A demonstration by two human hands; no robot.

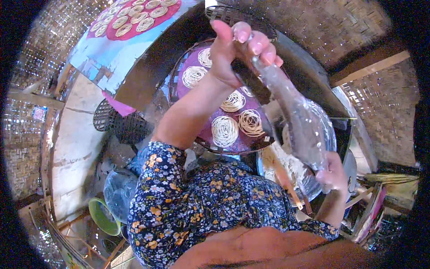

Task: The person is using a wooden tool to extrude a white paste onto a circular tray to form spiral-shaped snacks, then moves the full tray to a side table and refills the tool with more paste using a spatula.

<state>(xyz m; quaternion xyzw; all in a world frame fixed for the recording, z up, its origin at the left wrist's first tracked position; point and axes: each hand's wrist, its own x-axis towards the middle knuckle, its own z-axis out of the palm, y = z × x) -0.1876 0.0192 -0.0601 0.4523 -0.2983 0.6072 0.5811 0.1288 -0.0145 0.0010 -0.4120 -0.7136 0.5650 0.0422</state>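
My left hand [233,51] is raised high over a round purple tray [188,89], fingers curled round the upper end of a long translucent plastic bag [302,125] smeared with white stuff. My right hand [333,172] grips the bag's lower end at the right. Beneath my raised arm, several pale coils of thin strands [225,131] lie on the tray, some partly hidden by my hand and arm. Below the bag, a wide metal basin [331,134] holds pale dough-like material [282,166] and a wooden stick [289,188].
A light blue board [92,56] at upper left bears a red sheet with several more coils [123,30]. Dark woven trays [105,116], clear plastic bags [118,190] and a green bucket [101,215] are on my left. Woven bamboo walls [367,98] surround the workspace.
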